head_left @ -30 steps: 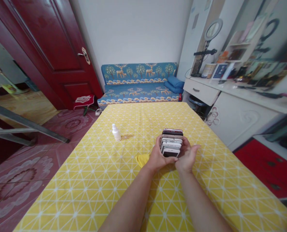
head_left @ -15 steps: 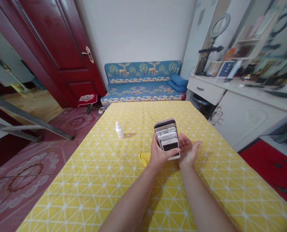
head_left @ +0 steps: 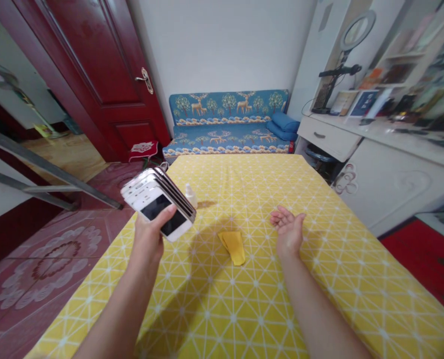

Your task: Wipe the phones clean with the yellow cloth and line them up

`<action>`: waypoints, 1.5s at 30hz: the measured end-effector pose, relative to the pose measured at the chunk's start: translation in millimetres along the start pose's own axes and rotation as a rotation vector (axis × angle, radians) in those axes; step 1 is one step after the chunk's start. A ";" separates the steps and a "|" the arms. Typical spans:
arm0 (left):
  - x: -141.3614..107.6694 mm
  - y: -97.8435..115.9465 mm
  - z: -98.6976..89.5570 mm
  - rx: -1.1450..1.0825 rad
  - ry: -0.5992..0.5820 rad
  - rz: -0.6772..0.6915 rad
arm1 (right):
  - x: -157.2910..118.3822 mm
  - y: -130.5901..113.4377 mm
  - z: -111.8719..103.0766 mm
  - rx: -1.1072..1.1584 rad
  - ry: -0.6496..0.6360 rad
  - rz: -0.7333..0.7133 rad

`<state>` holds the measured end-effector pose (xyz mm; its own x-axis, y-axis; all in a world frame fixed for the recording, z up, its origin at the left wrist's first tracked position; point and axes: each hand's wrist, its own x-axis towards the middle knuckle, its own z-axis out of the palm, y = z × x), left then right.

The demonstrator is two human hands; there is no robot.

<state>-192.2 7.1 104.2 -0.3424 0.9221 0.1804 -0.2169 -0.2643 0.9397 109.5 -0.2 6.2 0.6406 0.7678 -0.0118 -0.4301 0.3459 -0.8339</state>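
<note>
My left hand grips a stack of several smartphones, held tilted above the left side of the table. The front phone is white with a dark screen, and my thumb lies across it. Over the right half of the table, my right hand is empty, palm turned up and fingers loosely apart. A folded yellow cloth lies on the table between my hands. Behind the phones stands a small white bottle, partly hidden by the stack.
A yellow patterned tablecloth covers the table. Beyond its far edge is a blue sofa. A white dresser with a ring light stands on the right. At left are a red door and a metal frame.
My left hand has carried the phone stack left, away from my right hand, and tilted it. The yellow cloth beneath is now uncovered, while the bottle is partly covered. My right hand stays open.
</note>
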 end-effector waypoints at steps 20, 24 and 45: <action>132.4 -40.8 -73.5 0.601 -0.316 -0.749 | -3.3 7.6 4.1 -0.287 -0.127 -0.054; 143.1 -32.7 -79.8 1.042 -0.335 -0.491 | -4.3 7.2 5.9 -0.314 -0.135 -0.062; 82.7 -2.3 -38.5 1.843 -0.219 -0.003 | -43.0 11.9 26.7 -1.097 -0.672 -0.379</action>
<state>-255.2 73.1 105.8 -0.2016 0.9772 0.0665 0.9794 0.2019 0.0021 59.9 -14.8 11.5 0.0346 0.9453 0.3244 0.6350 0.2298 -0.7375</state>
